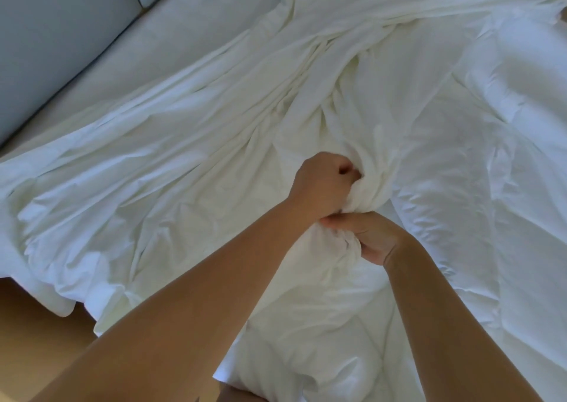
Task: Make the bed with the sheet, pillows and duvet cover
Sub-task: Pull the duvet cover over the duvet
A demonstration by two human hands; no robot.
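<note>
One crumpled cream duvet cover [214,162]

Nothing readable is showing anywhere: no text, label, brand, number or sign. The white bedding [184,186] and the grey panel [46,33] beside it are showing only plain, unmarked fabric.

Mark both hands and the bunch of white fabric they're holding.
left hand [322,186]: head view, back of the curled fist.
right hand [372,237]: head view, back of the hand behind the thumb.
bunched white fabric [368,196]: head view, gathered folds just right of the left hand's grip.
</note>
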